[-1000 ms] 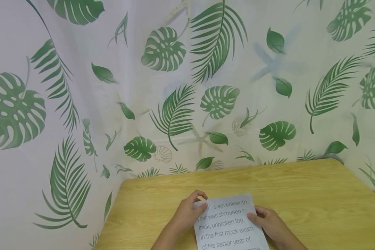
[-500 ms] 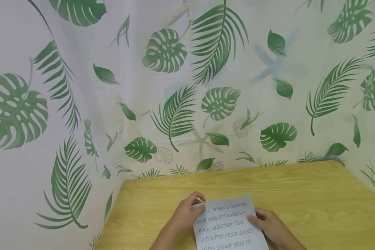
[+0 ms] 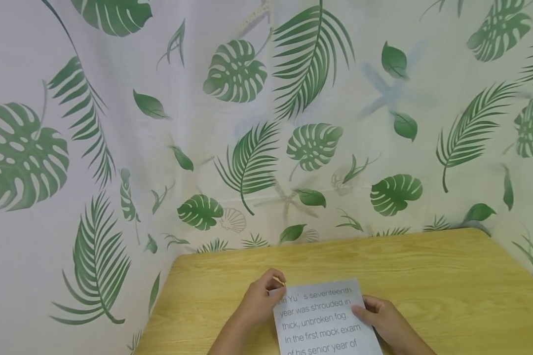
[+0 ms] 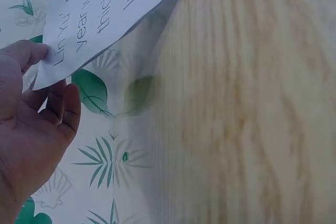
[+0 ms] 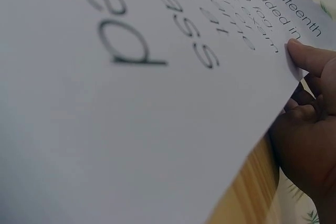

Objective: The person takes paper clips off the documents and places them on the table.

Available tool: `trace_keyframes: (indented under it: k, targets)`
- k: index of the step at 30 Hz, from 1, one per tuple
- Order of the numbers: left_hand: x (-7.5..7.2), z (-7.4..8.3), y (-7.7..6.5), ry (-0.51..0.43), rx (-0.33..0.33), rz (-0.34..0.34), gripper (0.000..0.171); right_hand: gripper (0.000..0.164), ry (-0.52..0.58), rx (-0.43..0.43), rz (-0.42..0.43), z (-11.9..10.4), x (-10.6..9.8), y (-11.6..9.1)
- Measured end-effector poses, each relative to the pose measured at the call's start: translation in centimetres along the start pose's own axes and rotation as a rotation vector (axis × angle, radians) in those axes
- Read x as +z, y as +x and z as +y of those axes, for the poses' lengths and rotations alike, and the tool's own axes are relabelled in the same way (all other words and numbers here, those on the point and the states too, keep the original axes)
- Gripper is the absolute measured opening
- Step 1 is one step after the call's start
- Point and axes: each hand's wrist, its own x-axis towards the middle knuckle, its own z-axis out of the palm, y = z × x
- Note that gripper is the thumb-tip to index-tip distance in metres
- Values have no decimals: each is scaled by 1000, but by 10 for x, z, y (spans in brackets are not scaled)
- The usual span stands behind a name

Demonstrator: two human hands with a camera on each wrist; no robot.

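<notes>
A white sheet of paper (image 3: pixel 320 315) with large printed text is held up above the table, its lower part cut off by the head view's bottom edge. My left hand (image 3: pixel 259 298) pinches its top left corner between thumb and fingers. In the left wrist view, the thumb of the left hand (image 4: pixel 37 124) lies on the printed face and the other fingers are behind the sheet. My right hand (image 3: pixel 386 320) grips the right edge, thumb on the front. The right wrist view shows that same hand (image 5: pixel 310 114) with its fingers curled behind the paper (image 5: pixel 131 129).
A wood-grain table (image 3: pixel 448 286) lies under the hands, its far edge meeting a white curtain (image 3: pixel 355 98) printed with green leaves. The curtain also hangs along the left side and at the right.
My left hand has shifted slightly left along the paper's top corner, uncovering more of the first printed line. The right hand stays at the right edge.
</notes>
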Motion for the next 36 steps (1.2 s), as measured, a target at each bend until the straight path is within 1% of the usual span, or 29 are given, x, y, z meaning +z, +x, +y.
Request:
trace_keyframes:
  k: [2, 4, 7, 10, 13, 18, 22, 26, 28, 31, 36]
  targets:
    - [-2, 0, 1, 0, 1, 7, 14, 67, -2, -1, 6, 0, 0, 0]
    - [-5, 0, 1, -7, 1, 11, 13, 66, -11, 14, 33, 0, 1, 0]
    - [-10, -1, 3, -38, 2, 17, 12, 65, -24, 24, 57, 0, 2, 1]
    - [-17, -4, 5, -67, -6, 32, 11, 66, -10, 4, 20, 1, -1, 0]
    - [-25, -6, 7, -75, -22, 42, 11, 67, 14, -20, -27, 2, -3, 0]
    - [-35, -12, 10, -61, -51, 56, 15, 67, 25, -21, -46, 4, -5, 1]
    - [-41, -17, 13, 16, -52, 79, 18, 65, 30, -17, -47, 5, -5, 1]
    - [-43, -22, 15, 107, -52, 75, 13, 64, 50, -22, -55, 4, -5, 1]
    - [-42, -25, 16, 145, -50, 54, 11, 64, 58, -28, -62, 4, -5, 1]
    - [-39, -30, 18, 202, -55, 2, 10, 64, 72, -33, -68, 4, -5, 1]
    - [-31, -37, 20, 273, -35, -71, 9, 64, 75, -23, -62, 3, -5, 1]
